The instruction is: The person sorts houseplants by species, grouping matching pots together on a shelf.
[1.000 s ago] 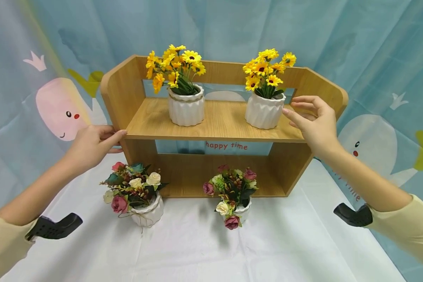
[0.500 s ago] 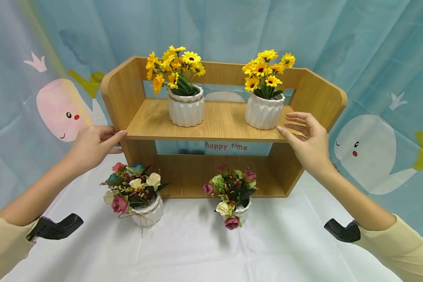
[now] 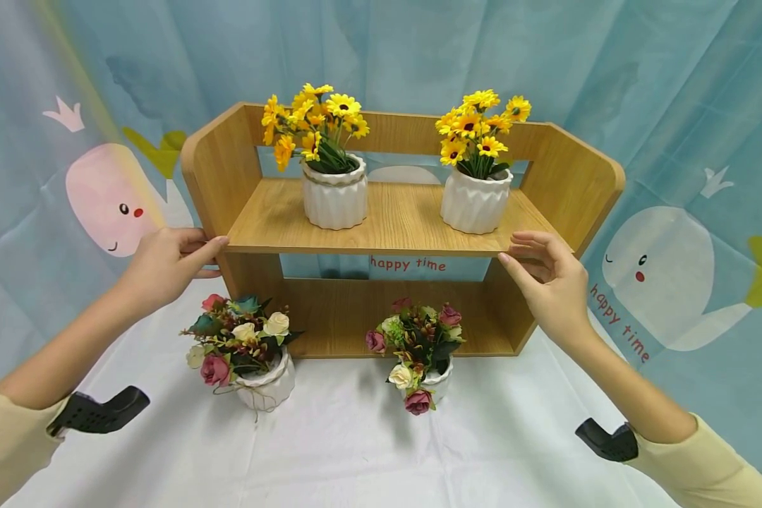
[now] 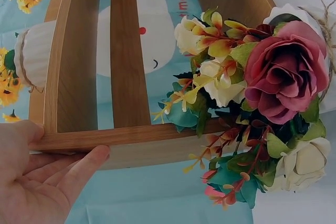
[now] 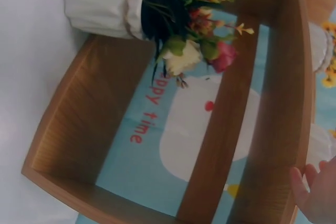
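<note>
Steady the shelf [image 3: 403,215] evenly, left hand [image 3: 168,268] clamped on its left side, right hand [image 3: 555,293] at its front edge, grip unclear

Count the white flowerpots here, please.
4: left yellow-flower pot and right yellow-flower pot on the upper shelf; left rose pot and right rose pot, both partly hidden by blossoms, on the white cloth.

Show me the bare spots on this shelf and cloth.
Free: the upper board between the left yellow pot and right yellow pot; the lower board behind the left rose pot and right rose pot, where flowers don't hide it; the cloth in front of both. Crowded: the upper board's front corners, by the left hand and right hand.
</note>
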### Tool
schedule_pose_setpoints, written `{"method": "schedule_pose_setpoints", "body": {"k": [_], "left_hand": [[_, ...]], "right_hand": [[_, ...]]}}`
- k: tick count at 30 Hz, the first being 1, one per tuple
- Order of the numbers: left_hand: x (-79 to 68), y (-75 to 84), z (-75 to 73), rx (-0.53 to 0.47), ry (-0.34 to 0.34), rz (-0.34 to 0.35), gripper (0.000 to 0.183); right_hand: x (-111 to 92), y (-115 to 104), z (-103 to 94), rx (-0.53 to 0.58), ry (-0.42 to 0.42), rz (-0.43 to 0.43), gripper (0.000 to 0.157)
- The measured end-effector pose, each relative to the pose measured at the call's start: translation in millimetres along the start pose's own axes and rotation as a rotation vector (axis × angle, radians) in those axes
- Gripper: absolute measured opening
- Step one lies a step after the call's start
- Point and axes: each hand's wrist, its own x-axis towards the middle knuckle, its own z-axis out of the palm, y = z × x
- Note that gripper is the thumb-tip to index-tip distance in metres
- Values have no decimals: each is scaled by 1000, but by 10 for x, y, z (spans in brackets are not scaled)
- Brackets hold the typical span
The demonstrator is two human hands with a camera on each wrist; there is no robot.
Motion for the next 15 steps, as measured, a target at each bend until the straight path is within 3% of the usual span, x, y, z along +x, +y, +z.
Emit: {"method": "schedule_pose_setpoints", "body": {"k": [7,15], "left_hand": [[2,8,0,-4,0,4,52],[-7,12,-3,1,4,7,52]], "right_hand": [[-131,75,29,-20,8,-40,36],[-252,149,64,-6,-16,-26,36]]}}
